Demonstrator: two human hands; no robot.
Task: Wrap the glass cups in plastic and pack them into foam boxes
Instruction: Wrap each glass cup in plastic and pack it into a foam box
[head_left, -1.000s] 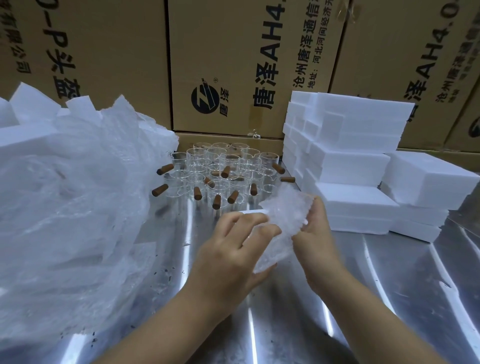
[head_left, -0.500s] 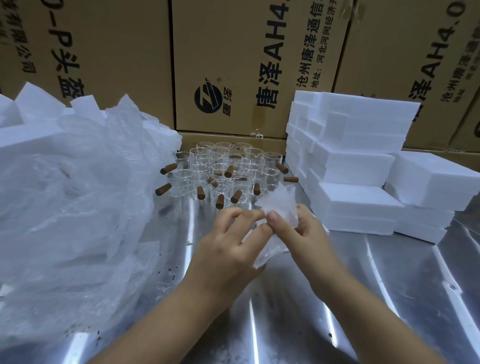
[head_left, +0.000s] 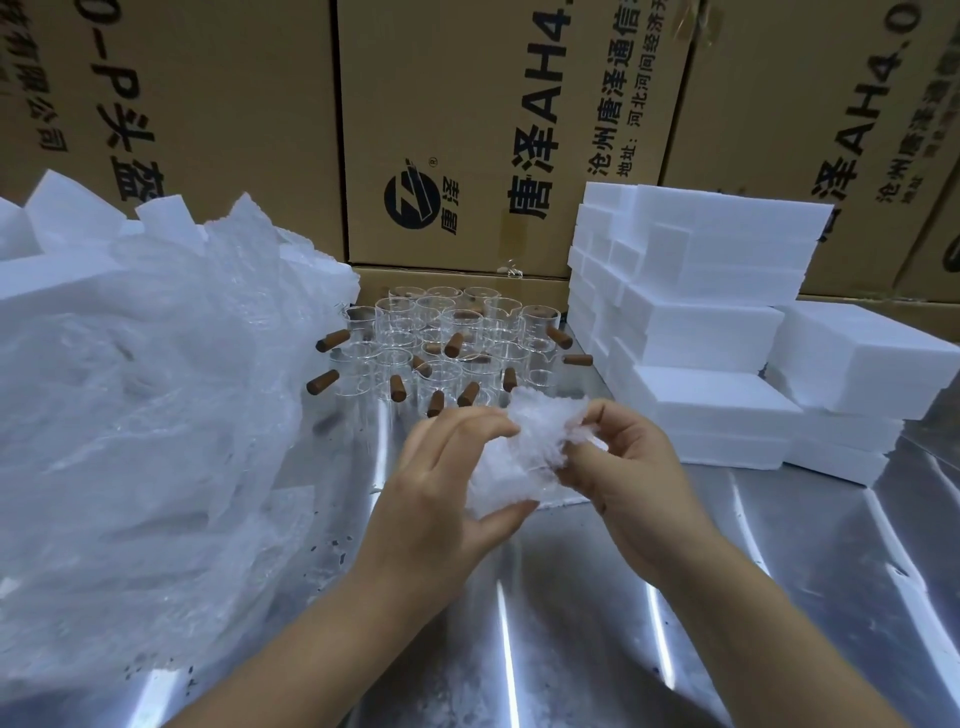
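Currently, head view | left hand (head_left: 447, 483) and right hand (head_left: 628, 467) both pinching plastic bundle (head_left: 524, 447) above steel table (head_left: 571, 597), cup inside hardly showing | unwrapped glass cups (head_left: 441, 343) standing just behind | risk: loose wrap slipping, bundle knocking cups.

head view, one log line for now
step: wrapping; left hand: grips plastic bundle; right hand: pinches same bundle; bare cups: behind hands; foam boxes: stacked right

The plastic bundle (head_left: 519, 457) was crumpled and translucent, held at centre. The clear glass cups (head_left: 447, 338), with brown stub handles, stood clustered at 12 o'clock. White foam boxes (head_left: 701, 322) were stacked at 2 o'clock; plastic sheets (head_left: 130, 415) lay heaped at 9 o'clock.
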